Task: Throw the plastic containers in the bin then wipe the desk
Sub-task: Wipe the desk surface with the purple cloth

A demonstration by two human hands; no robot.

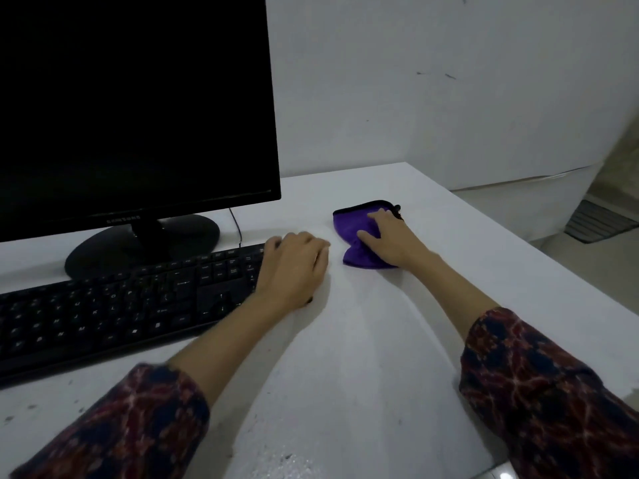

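Far left on the white surface (363, 340): large black flat-screen monitor (131, 105) on a round black stand, with a long black plastic keyboard (114, 305) in front. Left hand (294, 267) over the keyboard's right end, fingers loosely bent, blurred; cannot tell whether gripping anything. Just right of it, a crumpled purple cloth with black edging (356, 233), lying on the surface. Right hand (390, 240) pressed flat on that cloth, fingers spread, not curled round it. Dark red-and-navy patterned sleeves (553, 392) on both forearms.

An office: monitor (135, 108) and keyboard (131, 305) on a white desk (363, 357)
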